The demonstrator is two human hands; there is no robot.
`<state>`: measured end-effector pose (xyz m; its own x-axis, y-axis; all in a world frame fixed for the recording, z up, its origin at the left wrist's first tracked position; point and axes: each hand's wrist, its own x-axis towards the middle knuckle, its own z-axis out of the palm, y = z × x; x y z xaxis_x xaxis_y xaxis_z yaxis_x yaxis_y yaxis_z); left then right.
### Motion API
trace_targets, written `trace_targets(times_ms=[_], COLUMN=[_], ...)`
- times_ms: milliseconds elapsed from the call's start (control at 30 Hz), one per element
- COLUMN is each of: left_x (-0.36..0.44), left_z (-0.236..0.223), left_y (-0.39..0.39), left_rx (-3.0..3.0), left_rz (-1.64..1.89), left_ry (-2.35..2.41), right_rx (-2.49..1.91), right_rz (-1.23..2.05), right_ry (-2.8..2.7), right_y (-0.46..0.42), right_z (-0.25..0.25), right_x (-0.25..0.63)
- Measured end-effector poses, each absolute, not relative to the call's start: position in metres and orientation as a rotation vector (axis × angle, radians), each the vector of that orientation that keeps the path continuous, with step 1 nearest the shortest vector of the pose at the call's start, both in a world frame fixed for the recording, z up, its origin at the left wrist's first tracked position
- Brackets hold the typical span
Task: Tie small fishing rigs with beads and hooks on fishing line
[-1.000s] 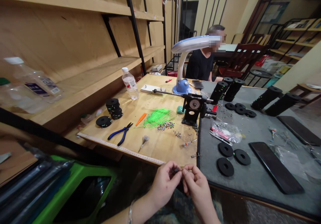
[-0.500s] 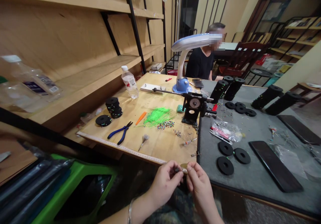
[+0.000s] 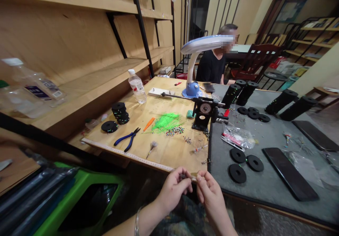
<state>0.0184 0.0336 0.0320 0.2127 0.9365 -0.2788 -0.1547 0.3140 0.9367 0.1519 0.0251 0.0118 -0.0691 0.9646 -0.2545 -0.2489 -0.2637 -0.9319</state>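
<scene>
My left hand point(image 3: 173, 190) and my right hand point(image 3: 208, 192) are held together just below the near edge of the wooden board point(image 3: 159, 147). Both pinch a tiny dark item point(image 3: 183, 176) between thumb and fingertips; it is too small to name. A thin light piece runs from it toward my right fingers. On the board ahead lie a bundle of green strands point(image 3: 165, 121), a heap of coloured beads point(image 3: 174, 131), blue pliers point(image 3: 127, 139) and an orange-handled tool point(image 3: 148, 125).
A black winding device point(image 3: 203, 114) stands at the board's right edge, behind it a blue desk lamp point(image 3: 197, 58). Black discs point(image 3: 242, 163) and dark trays point(image 3: 290, 174) lie on the grey mat. A water bottle point(image 3: 137, 87) and stacked black spools point(image 3: 120, 113) are at left. A person sits across.
My hands stayed pinched together and drifted slightly, the right one moving a little right and the fingers shifting on the small item. The view tipped up a touch.
</scene>
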Motion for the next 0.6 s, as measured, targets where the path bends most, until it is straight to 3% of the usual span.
trace_targets(times_ms=[600], left_x=[0.0193], left_z=[0.0327], left_y=[0.037], left_rx=[1.154], left_rz=[0.907], left_ry=[1.135], right_rx=[-1.201], right_rz=[1.558], right_ry=[-0.949], right_y=[0.0265], right_z=[0.0126], right_x=[0.1533])
